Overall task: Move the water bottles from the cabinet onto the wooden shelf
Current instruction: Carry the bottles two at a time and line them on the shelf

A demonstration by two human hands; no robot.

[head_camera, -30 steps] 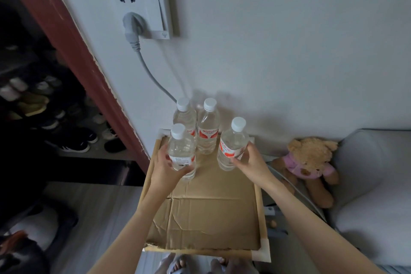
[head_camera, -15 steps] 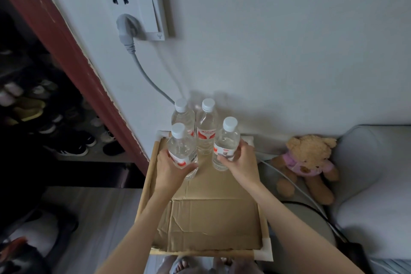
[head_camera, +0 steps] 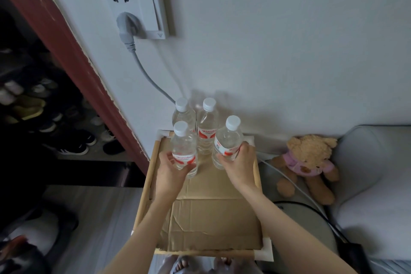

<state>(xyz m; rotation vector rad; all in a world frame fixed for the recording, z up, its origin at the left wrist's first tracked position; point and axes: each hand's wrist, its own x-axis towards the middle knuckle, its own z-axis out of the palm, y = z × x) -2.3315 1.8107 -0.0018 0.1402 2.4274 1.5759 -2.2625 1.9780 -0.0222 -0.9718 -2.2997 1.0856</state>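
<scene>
Left hand: left hand [head_camera: 171, 168] is curled around the lower half of the front left bottle [head_camera: 184, 149], with the thumb across the red and white label.
Right hand: right hand [head_camera: 239, 161] grips the front right bottle [head_camera: 226, 142] from its right side, fingers wrapped on the label part.
Front left bottle: clear, white cap, upright; its base is at the cardboard, but I cannot tell if it touches it.
Front right bottle: clear, white cap, tilted a little to the right at the top; its bottom is near the cardboard, contact is not clear.
Back bottles: back left bottle [head_camera: 183, 113] and back right bottle [head_camera: 207, 124] stand upright side by side, close to the wall [head_camera: 266, 40], just behind the two held bottles.
Wooden shelf: wooden shelf [head_camera: 145, 198] has a light wood frame and stands against the wall; a sheet of cardboard [head_camera: 213, 218] covers its top, and all four bottles are at its far end.
Wall fitting: white socket plate [head_camera: 135, 6] with a switch is high on the wall; a grey plug [head_camera: 126, 26] is in it, and its cable [head_camera: 146, 73] runs down behind the back left bottle.
Right side: teddy bear [head_camera: 309, 162] in a pink shirt sits beside a grey cushion [head_camera: 373, 184].
Left side: dark opening with shoes [head_camera: 66, 140] on the floor, next to a red-brown door frame [head_camera: 66, 51].
Bottom edge: toes of the person's feet [head_camera: 182, 264] show under the shelf front.
</scene>
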